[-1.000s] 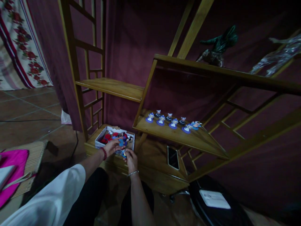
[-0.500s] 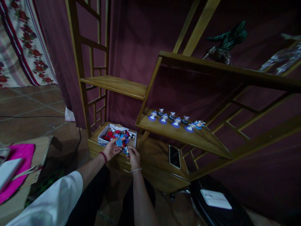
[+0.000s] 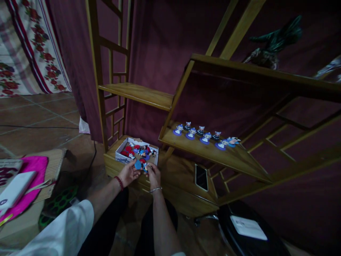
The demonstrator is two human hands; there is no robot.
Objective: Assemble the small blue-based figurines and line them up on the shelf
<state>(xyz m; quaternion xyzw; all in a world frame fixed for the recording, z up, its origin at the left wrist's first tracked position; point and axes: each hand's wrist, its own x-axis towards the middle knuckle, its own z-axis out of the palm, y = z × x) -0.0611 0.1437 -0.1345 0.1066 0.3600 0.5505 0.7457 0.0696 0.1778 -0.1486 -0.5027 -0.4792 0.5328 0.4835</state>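
My left hand (image 3: pixel 129 174) pinches a round blue disc base (image 3: pixel 137 164) between thumb and fingers. Close beside it, my right hand (image 3: pixel 153 176) grips a small figurine (image 3: pixel 145 167) with blue and yellow parts. Figurine and disc are nearly side by side; whether they touch I cannot tell. Just beyond both hands stands an open white cardboard box (image 3: pixel 119 158), holding several small figurines (image 3: pixel 144 152) and red and purple round bases. On the shelf to the right, several white-and-purple figurines (image 3: pixel 191 133) stand on purple bases, with dark-dressed ones (image 3: pixel 201 130) behind and a blue-based one (image 3: pixel 233 141) at the end.
The wooden shelf unit (image 3: pixel 149 94) has boards jutting out above the box. A phone (image 3: pixel 201 177) lies on the lower cabinet top. A dark green statue (image 3: pixel 279 39) stands on the top board. At right is a black chair (image 3: pixel 226 220); at left, a low table with a pink cloth (image 3: pixel 39 169).
My hands have come closer together, bringing the blue disc and the figurine nearer each other. The view has shifted slightly left.
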